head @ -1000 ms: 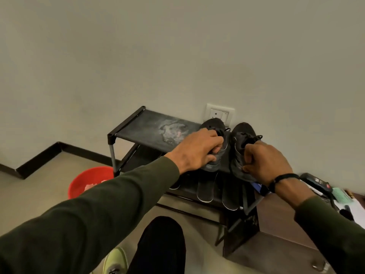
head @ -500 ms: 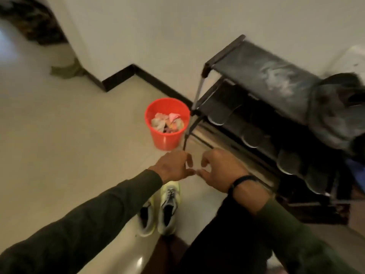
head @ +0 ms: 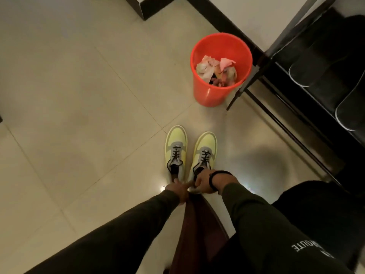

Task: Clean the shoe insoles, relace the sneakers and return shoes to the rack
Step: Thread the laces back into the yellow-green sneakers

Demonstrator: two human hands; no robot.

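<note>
Two yellow-and-grey sneakers with dark laces stand side by side on the tiled floor, toes pointing away from me. My left hand (head: 177, 188) is at the heel of the left sneaker (head: 176, 147), thumb at its collar. At the heel collar of the right sneaker (head: 205, 149), my right hand (head: 204, 182), a black band on its wrist, has its fingers curled round the collar. The black shoe rack (head: 276, 46) stands at the right, and dark shoes with white sole edges (head: 308, 70) lie on its lower shelf.
A red bin (head: 211, 93) with crumpled paper in it stands on the floor against the rack's left leg, just beyond the sneakers. A wall corner with black skirting (head: 144, 8) is at the top. My dark-trousered knee (head: 308, 210) is at the lower right.
My hands left the dark shoes on the rack's top shelf and came down to the floor. My view swung down and left, and both hands now hold the heels of the yellow sneakers.
</note>
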